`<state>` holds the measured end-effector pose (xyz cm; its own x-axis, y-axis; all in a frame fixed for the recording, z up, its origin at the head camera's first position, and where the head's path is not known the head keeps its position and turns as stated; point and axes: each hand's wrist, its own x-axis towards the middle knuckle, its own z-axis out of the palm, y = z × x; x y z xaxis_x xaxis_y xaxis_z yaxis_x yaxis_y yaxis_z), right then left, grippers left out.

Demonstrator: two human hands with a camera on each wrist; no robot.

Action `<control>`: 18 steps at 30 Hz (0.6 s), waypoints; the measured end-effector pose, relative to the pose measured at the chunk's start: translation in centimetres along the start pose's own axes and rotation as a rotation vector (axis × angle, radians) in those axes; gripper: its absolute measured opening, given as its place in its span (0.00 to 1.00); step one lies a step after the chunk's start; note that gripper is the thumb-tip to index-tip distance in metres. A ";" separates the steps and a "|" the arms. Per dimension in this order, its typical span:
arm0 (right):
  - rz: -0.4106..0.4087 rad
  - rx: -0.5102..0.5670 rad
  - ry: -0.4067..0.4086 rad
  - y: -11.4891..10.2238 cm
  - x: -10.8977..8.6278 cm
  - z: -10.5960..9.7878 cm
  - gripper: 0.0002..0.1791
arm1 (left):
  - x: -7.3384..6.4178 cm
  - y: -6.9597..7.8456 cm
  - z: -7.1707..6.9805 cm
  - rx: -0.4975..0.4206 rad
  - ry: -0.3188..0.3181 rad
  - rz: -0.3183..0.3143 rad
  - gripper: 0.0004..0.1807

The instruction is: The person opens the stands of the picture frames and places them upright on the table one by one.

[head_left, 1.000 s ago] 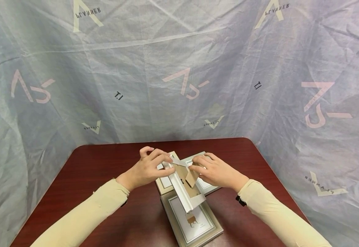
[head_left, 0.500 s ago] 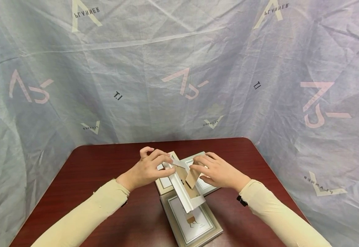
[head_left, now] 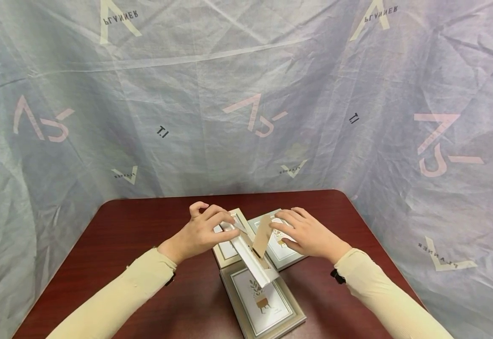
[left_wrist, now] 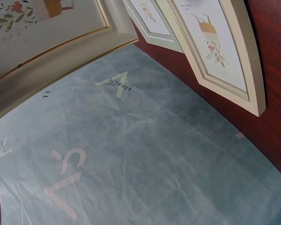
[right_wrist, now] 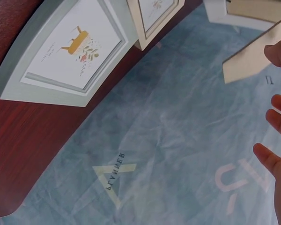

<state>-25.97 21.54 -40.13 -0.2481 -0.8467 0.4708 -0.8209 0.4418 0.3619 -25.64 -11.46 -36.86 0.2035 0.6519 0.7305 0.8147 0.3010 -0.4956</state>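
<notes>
My left hand (head_left: 204, 233) pinches the upper edge of a white picture frame (head_left: 250, 259), held tilted above the other frames. Its front, with a plant print and thin gold lines, fills the top left of the left wrist view. On its brown back, an easel stand (head_left: 263, 238) sticks out at an angle. My right hand (head_left: 307, 235) is beside this stand; one fingertip touches it while the other fingers spread apart in the right wrist view. Below lie a grey-beige frame (head_left: 267, 313), a cream frame (head_left: 218, 252) and a pale green frame (head_left: 286, 259), each face up.
The frames lie on a dark red table (head_left: 157, 263) with rounded far corners. A grey printed cloth (head_left: 212, 117) hangs behind it and along both sides. Black wrist straps (head_left: 338, 276) show below the sleeves.
The stand has swung out further from the frame's back, and my right hand has shifted a little to the right. The held frame has tilted, showing less of its back.
</notes>
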 end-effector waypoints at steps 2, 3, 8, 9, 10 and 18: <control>0.011 0.003 0.005 0.2 -0.2 0.0 0.33 | 0.0 0.0 -0.1 -0.007 0.002 -0.012 0.19; 0.019 0.003 0.007 0.3 -0.3 0.0 0.33 | 0.0 0.0 -0.1 -0.011 0.003 -0.017 0.19; 0.080 0.009 0.002 0.5 -1.2 0.0 0.31 | -0.1 0.2 -0.4 -0.022 -0.008 -0.044 0.18; 0.094 0.010 0.001 0.5 -1.3 0.0 0.31 | -0.1 0.2 -0.4 -0.021 -0.016 -0.048 0.18; 0.106 0.012 0.000 0.5 -1.5 0.0 0.31 | -0.2 0.2 -0.4 -0.019 -0.023 -0.050 0.18; 0.196 0.020 -0.023 0.6 -2.8 0.0 0.29 | -0.5 0.3 -0.8 0.011 -0.073 -0.062 0.10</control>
<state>-25.79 24.17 -41.21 -0.4159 -0.7516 0.5119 -0.7657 0.5931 0.2487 -25.05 -12.27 -37.05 0.1128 0.6807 0.7238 0.8186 0.3492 -0.4560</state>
